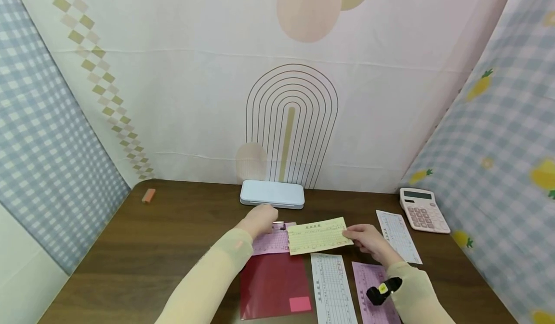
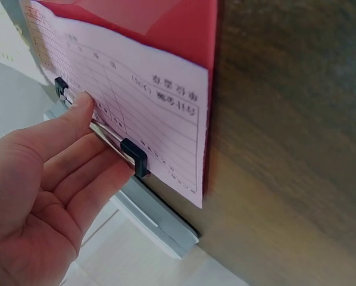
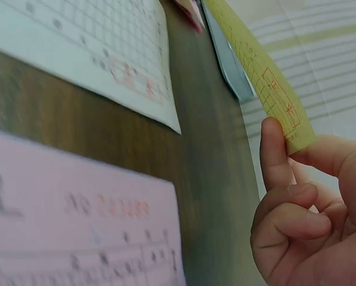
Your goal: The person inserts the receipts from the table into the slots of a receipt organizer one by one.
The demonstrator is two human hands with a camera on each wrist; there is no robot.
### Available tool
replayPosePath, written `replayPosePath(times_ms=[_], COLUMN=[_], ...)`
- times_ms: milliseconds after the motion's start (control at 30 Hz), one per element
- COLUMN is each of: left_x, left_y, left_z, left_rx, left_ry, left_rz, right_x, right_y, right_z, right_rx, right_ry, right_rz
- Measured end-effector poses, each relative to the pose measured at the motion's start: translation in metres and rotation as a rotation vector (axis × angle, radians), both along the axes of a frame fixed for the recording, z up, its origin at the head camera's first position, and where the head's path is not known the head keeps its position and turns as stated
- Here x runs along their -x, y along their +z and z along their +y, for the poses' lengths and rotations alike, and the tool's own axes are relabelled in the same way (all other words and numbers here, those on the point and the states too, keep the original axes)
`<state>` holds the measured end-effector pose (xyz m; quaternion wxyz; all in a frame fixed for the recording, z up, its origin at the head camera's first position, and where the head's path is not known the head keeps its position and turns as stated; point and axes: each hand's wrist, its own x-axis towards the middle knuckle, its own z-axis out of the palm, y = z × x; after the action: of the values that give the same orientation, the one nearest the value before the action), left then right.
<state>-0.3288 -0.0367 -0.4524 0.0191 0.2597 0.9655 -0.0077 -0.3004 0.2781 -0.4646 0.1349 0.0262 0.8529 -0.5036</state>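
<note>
The right grip (image 1: 368, 241) is pinching the yellow slip (image 1: 320, 236) at one end, the sheet extending leftward from it toward the left grip (image 1: 261, 218). That one is pinching a clip (image 2: 133, 154) at the edge of the pink slip, which is lying beneath it over a red folder (image 1: 273, 285). The paper is probably handling light and crease-prone, edges suiting best; the clip is likely needing firmer pressure.

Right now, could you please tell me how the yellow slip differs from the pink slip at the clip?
The yellow slip is held up at one end by the right hand; the pink slip lies on the red folder, with the left hand gripping the clip at its edge. The yellow slip bends, while the pink slip looks flatter. Both are printed with ruled lines.
</note>
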Motion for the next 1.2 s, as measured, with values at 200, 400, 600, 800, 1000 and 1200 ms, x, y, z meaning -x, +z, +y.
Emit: replayPosePath(times_ms=[200,400,600,800,1000,1200], left_x=[0.002,0.002,0.0,0.001,0.001,0.0], left_y=[0.0,0.001,0.001,0.002,0.003,0.005], left_z=[0.001,0.002,0.002,0.002,0.002,0.002], left_rx=[0.008,0.011,0.01,-0.009,-0.03,-0.001], left_ry=[0.002,0.006,0.015,0.055,0.067,0.06], left_rz=[-0.018,-0.014,-0.022,-0.066,-0.097,-0.084], right_x=[-0.008,-0.011,-0.016,-0.022,-0.023,-0.023], right_y=[0.001,0.002,0.002,0.0,-0.005,-0.01], right_z=[-0.015,-0.029,-0.043,-0.062,-0.084,-0.103], right_rx=[0.048,0.063,0.053,0.048,0.041,0.054], right_ry=[0.014,0.038,0.048,0.032,-0.01,-0.007], right_rz=[-0.023,-0.03,-0.041,-0.033,-0.035,-0.048])
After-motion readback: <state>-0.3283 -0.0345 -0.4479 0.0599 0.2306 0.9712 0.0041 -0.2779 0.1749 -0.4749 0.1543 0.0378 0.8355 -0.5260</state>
